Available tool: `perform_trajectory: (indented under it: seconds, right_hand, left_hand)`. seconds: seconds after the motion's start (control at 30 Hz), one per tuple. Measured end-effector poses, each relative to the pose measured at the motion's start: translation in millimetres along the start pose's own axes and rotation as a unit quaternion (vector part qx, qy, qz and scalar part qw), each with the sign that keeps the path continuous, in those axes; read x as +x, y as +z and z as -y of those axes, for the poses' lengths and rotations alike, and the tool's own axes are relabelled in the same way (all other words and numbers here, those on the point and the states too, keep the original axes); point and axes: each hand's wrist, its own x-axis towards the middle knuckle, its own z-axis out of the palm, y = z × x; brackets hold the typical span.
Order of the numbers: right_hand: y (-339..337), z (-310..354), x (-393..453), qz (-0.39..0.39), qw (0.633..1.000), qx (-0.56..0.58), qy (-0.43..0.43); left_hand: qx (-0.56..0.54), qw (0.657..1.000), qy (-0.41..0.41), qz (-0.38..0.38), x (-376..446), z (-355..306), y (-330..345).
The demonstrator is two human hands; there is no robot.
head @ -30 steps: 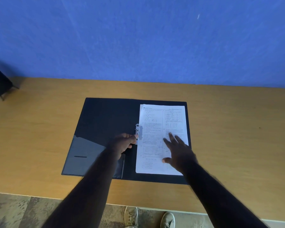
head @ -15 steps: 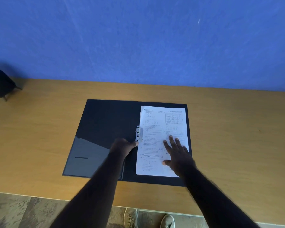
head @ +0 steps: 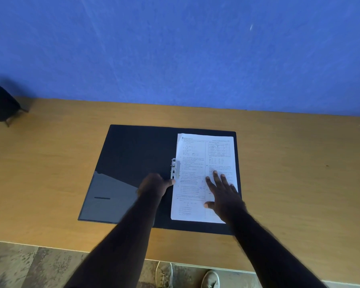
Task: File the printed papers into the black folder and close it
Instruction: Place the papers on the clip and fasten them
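Note:
The black folder (head: 133, 150) lies open and flat on the wooden table. The printed papers (head: 195, 161) rest on its right half, their left edge under the metal clip (head: 174, 169) at the spine. My left hand (head: 154, 185) is curled at the lower end of the clip, thumb touching it. My right hand (head: 222, 192) lies flat on the lower right of the papers with fingers spread.
A dark round object on small legs (head: 0, 103) stands at the far left by the blue wall. The table's front edge (head: 50, 245) runs just below the folder. Shoes (head: 210, 279) and floor show beneath.
My left hand has pulled back slightly and curled tighter at the clip's lower end. My right hand stays flat on the papers, shifted a little toward me.

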Motion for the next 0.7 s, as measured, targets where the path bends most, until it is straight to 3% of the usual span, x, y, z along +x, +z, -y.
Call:
perform_trajectory:
  seconds: [0.23, 0.43, 0.53, 0.6, 0.7]
  right_hand:
    - [4, -2, 1, 0.001, 1.0, -0.003, -0.003]
    - [4, -4, 0, 0.006, 1.0, -0.026, -0.006]
    - [-1, -2, -2, 0.009, 1.0, -0.024, -0.003]
    - [-2, -1, -10, -0.006, 1.0, -0.007, 0.011]
    - [1, -1, -33, -0.098, 0.991, 0.034, 0.081]
  left_hand:
    - [-0.038, 0.998, 0.044, -0.008, -10, 3, -2]
    - [-0.011, 0.987, 0.104, -0.123, -31, 36, 2]
    - [-0.011, 0.969, 0.097, -0.226, -31, 74, -13]
    - [0.005, 0.959, 0.053, -0.278, -30, 102, -27]
    - [0.028, 0.962, -0.112, -0.247, -33, 136, -56]
